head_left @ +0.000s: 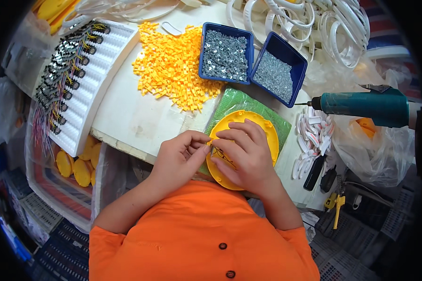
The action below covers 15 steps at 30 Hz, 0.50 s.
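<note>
Yellow disc [262, 131] is kept on a green mat [248, 105] at the tabletop's [126, 117] near edge — pressed under the right hand [246, 157], while a small yellow clip [211, 140] is pinched by the left hand [180, 157].

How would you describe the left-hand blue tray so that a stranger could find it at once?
Start at the heap of small yellow plastic pieces on the white table. Just to its right sit two blue trays; the left blue tray touches the heap and holds darker, coarser metal bits than its neighbour.
</note>
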Available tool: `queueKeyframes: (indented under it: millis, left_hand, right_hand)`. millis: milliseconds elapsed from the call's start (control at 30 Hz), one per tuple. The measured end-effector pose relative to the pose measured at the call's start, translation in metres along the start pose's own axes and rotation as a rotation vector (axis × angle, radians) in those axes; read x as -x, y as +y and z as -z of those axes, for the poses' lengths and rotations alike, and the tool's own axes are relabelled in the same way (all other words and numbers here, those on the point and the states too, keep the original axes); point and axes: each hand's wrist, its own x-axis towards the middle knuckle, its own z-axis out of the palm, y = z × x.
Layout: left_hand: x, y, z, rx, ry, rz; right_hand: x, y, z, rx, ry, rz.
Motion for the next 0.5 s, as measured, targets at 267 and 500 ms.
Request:
queueKeyframes:
  millis: [267, 500]
  left_hand:
    - [-0.001, -0.004, -0.006, 0.025, 0.057, -0.003]
    - [-0.006, 0.000, -0.007, -0.013, 0.022, 0.039]
  right_hand:
    - [0.005, 0.007, -0.012, 0.041, 0.072, 0.006]
    - [0.002, 0.006, -0.003, -0.062, 0.043, -0.031]
